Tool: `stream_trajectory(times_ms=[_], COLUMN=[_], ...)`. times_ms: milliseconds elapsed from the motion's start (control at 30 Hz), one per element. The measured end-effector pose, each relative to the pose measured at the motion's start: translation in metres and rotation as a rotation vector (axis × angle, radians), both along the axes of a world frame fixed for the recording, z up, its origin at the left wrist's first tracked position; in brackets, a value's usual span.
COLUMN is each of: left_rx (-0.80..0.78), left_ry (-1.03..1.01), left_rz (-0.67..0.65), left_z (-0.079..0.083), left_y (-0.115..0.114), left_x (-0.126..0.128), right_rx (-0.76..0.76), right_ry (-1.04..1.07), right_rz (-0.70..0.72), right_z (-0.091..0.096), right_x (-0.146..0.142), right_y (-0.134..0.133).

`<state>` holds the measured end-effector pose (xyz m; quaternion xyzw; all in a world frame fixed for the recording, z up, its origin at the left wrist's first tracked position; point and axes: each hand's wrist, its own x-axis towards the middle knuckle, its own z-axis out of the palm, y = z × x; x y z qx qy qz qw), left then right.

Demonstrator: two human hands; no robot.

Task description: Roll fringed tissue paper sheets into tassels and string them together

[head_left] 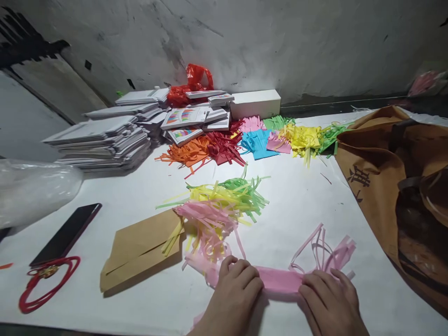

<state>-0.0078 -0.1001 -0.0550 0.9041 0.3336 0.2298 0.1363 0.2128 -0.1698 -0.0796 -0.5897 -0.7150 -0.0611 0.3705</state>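
Note:
A long pink tissue paper tassel strip (278,279) runs sideways between my hands, its fringed ends spreading out at both sides. My left hand (238,291) grips it with curled fingers near its left part. My right hand (327,298) has its fingers closed over the right part, beside loose pink strands. Thumbs and the undersides of both hands are hidden. Just beyond my left hand lies a loose heap of fringed tissue paper, with pink (210,217), yellow (205,192) and green (250,189) layers. A brown paper envelope (140,249) touches that heap on the left.
A dark phone (66,235) with a red cord (26,296) lies left, near clear plastic wrap (35,191). Stacked white packets (101,140), small boxes (184,117), a white carton (255,103) and coloured fringe bundles (257,143) line the back. A brown bag (371,163) stands right.

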Motion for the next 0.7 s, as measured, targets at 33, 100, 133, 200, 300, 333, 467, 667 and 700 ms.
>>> stream_trajectory(times_ms=[33, 100, 133, 200, 300, 333, 467, 667, 700], left_rx=[-0.011, -0.017, -0.011, 0.006, 0.04, 0.051, 0.061, 0.026, 0.061], left_ry=[0.019, 0.056, 0.079, 0.15, 0.233, 0.243, 0.261, 0.075, 0.035], left_rz=[0.04, 0.128, 0.175, 0.255, 0.299, 0.296, 0.278, 0.189, 0.126], left_z=[0.0, 0.001, 0.001, 0.003, 0.005, 0.005, 0.004, 0.01, 0.01], left_y=[0.0, 0.001, 0.002, 0.006, 0.012, 0.013, 0.015, 0.011, 0.01], left_x=[0.0, 0.004, 0.007, 0.014, 0.021, 0.022, 0.021, 0.018, 0.017], right_rx=[-0.021, -0.051, -0.07, -0.122, -0.17, -0.136, 0.066, 0.022, 0.009], right_ry=[-0.002, -0.042, -0.078, -0.153, -0.228, -0.23, -0.114, -0.06, -0.041], right_rz=[-0.029, -0.089, -0.118, -0.169, -0.238, -0.261, -0.096, 0.162, 0.172], right_z=[0.001, 0.002, 0.002, 0.004, 0.01, 0.012, 0.013, 0.002, 0.002], right_x=[0.0, 0.0, 0.0, -0.001, -0.001, -0.002, -0.01, -0.019, -0.02], right_y=[0.001, 0.005, 0.007, 0.01, 0.013, 0.014, 0.012, 0.013, 0.014])
